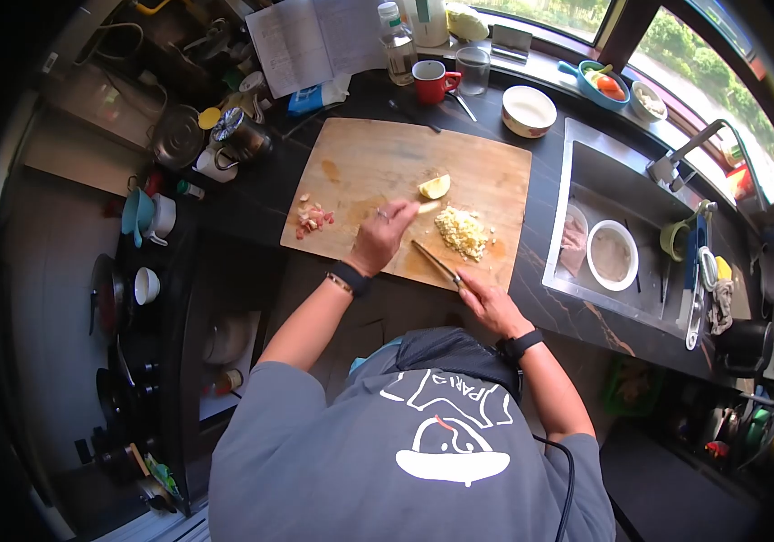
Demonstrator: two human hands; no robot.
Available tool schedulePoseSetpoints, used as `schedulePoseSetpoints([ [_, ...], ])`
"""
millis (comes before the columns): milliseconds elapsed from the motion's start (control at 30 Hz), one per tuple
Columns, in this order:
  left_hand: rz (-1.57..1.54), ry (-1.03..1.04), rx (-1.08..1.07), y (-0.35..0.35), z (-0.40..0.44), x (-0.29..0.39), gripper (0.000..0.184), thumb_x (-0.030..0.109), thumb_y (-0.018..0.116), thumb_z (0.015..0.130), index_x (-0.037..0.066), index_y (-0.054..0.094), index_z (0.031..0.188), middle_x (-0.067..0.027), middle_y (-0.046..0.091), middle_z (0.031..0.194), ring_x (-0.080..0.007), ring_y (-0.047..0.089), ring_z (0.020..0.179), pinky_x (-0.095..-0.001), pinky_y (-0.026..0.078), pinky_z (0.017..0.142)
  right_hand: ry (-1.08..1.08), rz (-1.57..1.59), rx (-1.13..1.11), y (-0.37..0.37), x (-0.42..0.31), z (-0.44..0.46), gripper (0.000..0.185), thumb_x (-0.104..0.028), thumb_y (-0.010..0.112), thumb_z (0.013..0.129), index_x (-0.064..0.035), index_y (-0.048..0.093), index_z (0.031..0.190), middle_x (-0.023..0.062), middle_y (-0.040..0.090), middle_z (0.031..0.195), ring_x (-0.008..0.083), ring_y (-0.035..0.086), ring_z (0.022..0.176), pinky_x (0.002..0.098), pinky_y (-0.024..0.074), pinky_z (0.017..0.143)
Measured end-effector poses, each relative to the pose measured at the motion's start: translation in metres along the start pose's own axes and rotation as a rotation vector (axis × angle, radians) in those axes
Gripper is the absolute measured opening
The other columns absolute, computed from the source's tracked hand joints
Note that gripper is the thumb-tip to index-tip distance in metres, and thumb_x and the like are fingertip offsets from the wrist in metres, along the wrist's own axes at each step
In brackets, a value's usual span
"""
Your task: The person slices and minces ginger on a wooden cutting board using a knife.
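Note:
A wooden cutting board (pixel 378 149) lies on the dark counter in front of me. Over its middle, my left hand (pixel 385 237) is closed with the fingers pinching a pale yellow slice (pixel 428 208). Just beyond the slice sits a larger cut wedge (pixel 435 187), whitish yellow; its kind I cannot tell. My right hand (pixel 493 309), at the board's near edge, is wrapped round the handle of a knife (pixel 436 260), whose blade points up and left across the board. To the right of the blade is a heap of finely chopped pale yellow bits (pixel 464 233). Small pinkish pieces (pixel 314 219) lie at the board's left side.
Right of the board is a metal sink (pixel 617 294) holding a white bowl (pixel 613 256). Behind the board stand a red mug (pixel 435 82), a glass (pixel 473 70), a bottle (pixel 397 45) and a white bowl (pixel 529 111). A metal pot (pixel 242 135) is at the left.

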State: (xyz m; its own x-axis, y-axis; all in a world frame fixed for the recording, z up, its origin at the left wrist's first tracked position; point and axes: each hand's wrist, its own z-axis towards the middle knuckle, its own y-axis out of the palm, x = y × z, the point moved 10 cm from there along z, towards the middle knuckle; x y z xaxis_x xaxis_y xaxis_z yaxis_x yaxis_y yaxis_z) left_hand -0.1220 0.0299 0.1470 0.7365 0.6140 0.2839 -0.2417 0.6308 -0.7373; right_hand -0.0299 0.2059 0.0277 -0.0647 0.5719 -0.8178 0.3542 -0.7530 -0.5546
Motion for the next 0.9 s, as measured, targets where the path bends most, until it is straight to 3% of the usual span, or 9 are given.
schedulePoseSetpoints([
  [33,-0.002,0.048,-0.066,0.003,-0.016,0.009,0.036,0.001,0.062,0.085,0.006,0.064,0.120,-0.0126,0.064,0.106,-0.0295,0.066,0.091,-0.0364,0.056,0.075,0.003,0.007,0.063,-0.005,0.002,0.002,0.045,-0.027,0.055,0.100,-0.0184,0.050,0.143,0.0247,0.069,0.103,0.0441,0.066,0.096,0.0475,0.0527,0.084],
  [67,-0.003,0.046,-0.066,0.006,-0.029,0.013,0.036,0.001,0.062,0.085,0.006,0.064,0.120,-0.0126,0.064,0.106,-0.0295,0.066,0.091,-0.0364,0.056,0.075,-0.203,0.025,0.258,-0.011,0.004,0.003,0.046,-0.028,0.055,0.100,-0.0168,0.049,0.144,0.0258,0.067,0.110,0.0433,0.065,0.101,0.0461,0.0524,0.088],
  [133,-0.057,0.096,-0.175,0.026,-0.057,0.024,0.034,-0.003,0.063,0.083,0.004,0.066,0.116,-0.0123,0.064,0.104,-0.0295,0.066,0.091,-0.0361,0.056,0.077,0.133,0.064,0.124,-0.016,0.015,0.004,0.046,-0.027,0.055,0.100,-0.0146,0.049,0.144,0.0252,0.066,0.117,0.0422,0.064,0.108,0.0448,0.0514,0.092],
  [267,-0.041,0.096,-0.236,0.055,-0.082,0.029,0.031,0.002,0.060,0.084,0.005,0.067,0.114,-0.0123,0.063,0.111,-0.0299,0.064,0.100,-0.0375,0.056,0.082,0.089,0.098,0.156,-0.024,0.004,-0.004,0.045,-0.025,0.057,0.099,-0.0141,0.051,0.142,0.0255,0.066,0.116,0.0426,0.063,0.109,0.0457,0.0509,0.092],
  [333,-0.025,0.079,-0.232,0.059,-0.083,0.033,0.028,0.005,0.065,0.084,0.005,0.067,0.111,-0.0125,0.062,0.112,-0.0304,0.063,0.101,-0.0372,0.055,0.083,-0.139,-0.002,0.219,-0.029,-0.017,-0.012,0.044,-0.023,0.058,0.098,-0.0155,0.052,0.141,0.0247,0.067,0.111,0.0421,0.066,0.100,0.0462,0.0533,0.085],
  [467,-0.044,-0.032,-0.157,0.053,-0.081,0.039,0.024,0.009,0.071,0.082,0.005,0.067,0.105,-0.0107,0.064,0.107,-0.0297,0.063,0.100,-0.0374,0.054,0.085,0.040,-0.008,0.073,-0.022,0.000,-0.023,0.043,-0.023,0.058,0.098,-0.0165,0.053,0.140,0.0220,0.069,0.108,0.0404,0.068,0.092,0.0457,0.0551,0.078],
  [733,-0.084,-0.075,-0.154,0.063,-0.079,0.039,0.017,0.006,0.071,0.083,0.004,0.067,0.099,-0.0091,0.065,0.104,-0.0288,0.062,0.100,-0.0374,0.053,0.087,-0.224,-0.286,0.135,-0.009,-0.019,-0.026,0.054,-0.020,0.058,0.097,-0.0217,0.041,0.148,0.0177,0.069,0.091,0.0382,0.068,0.074,0.0460,0.0554,0.067],
  [900,-0.095,-0.150,-0.116,0.058,-0.077,0.039,0.015,0.004,0.069,0.084,0.003,0.067,0.099,-0.0095,0.065,0.103,-0.0295,0.062,0.099,-0.0374,0.053,0.087,-0.200,-0.348,0.150,-0.001,-0.014,-0.026,0.053,-0.021,0.059,0.097,-0.0218,0.043,0.147,0.0170,0.065,0.082,0.0379,0.066,0.067,0.0474,0.0543,0.061],
])
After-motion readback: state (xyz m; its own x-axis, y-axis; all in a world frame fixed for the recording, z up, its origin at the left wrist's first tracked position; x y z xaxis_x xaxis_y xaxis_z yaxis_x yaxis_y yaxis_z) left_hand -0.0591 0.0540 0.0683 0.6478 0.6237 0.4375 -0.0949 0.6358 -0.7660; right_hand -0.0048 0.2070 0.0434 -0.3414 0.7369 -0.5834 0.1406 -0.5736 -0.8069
